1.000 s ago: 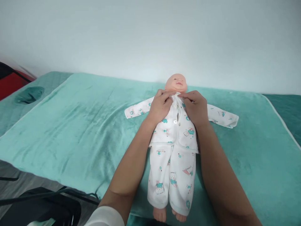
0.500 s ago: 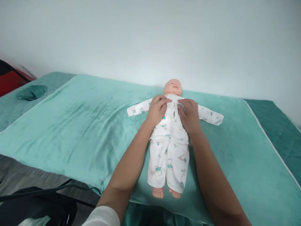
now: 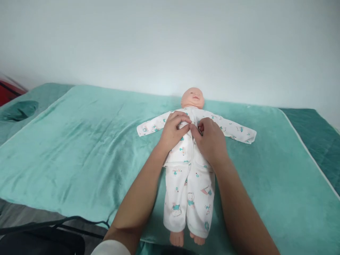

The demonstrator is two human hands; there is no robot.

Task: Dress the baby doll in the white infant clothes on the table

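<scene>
A baby doll [image 3: 193,98] lies on its back, head toward the wall, with both arms spread out sideways. It wears a white printed shirt [image 3: 183,150] and matching trousers [image 3: 175,198], its bare feet showing below the cuffs. My left hand [image 3: 174,129] pinches the shirt's front edge at the chest between thumb and fingers. Close against it, my right hand [image 3: 211,138] has its fingers curled in, pinching the other side of the front opening. Fingertips of both hands meet at the middle of the chest and partly cover the fastening there.
A green plush sheet [image 3: 92,148] covers the bed, with wrinkles left of the doll. The bed's face hole [image 3: 20,110] is at the far left. A pale wall [image 3: 170,46] stands behind. A black cable [image 3: 66,220] and a dark seat [image 3: 42,242] are at lower left.
Both hands have moved slightly down the shirt front and come together at its middle. The right hand's fingers have curled into a pinch. The view has shifted a little.
</scene>
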